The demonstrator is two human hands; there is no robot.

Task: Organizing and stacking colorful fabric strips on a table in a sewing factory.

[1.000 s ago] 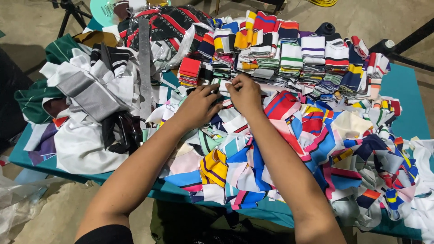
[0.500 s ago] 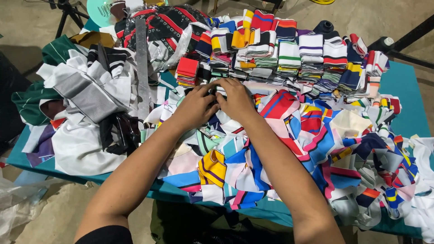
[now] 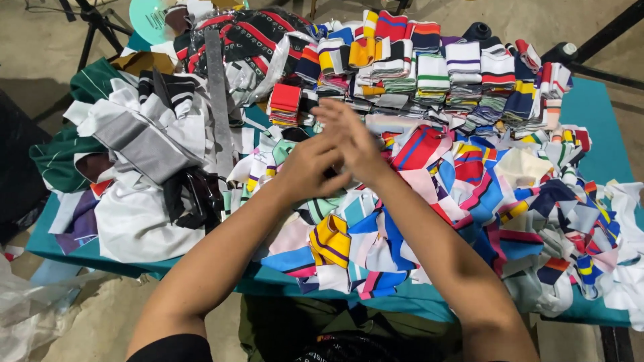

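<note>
Both hands meet over the heap of striped fabric scraps (image 3: 429, 201) — left hand (image 3: 312, 167) cupped against the right hand (image 3: 352, 137), whose fingers are spread; can't tell if anything's pinched between them. Neat folded stacks (image 3: 429, 74) sit just beyond the fingertips, grey and white cloth (image 3: 141, 141) off to the left.

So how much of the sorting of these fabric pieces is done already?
Done: neat folded stacks stand in rows at the far side of the teal table. In hand: the left hand and right hand meet above the loose pile; what they hold is hidden. Left: that big unsorted heap, probably more than half.
</note>
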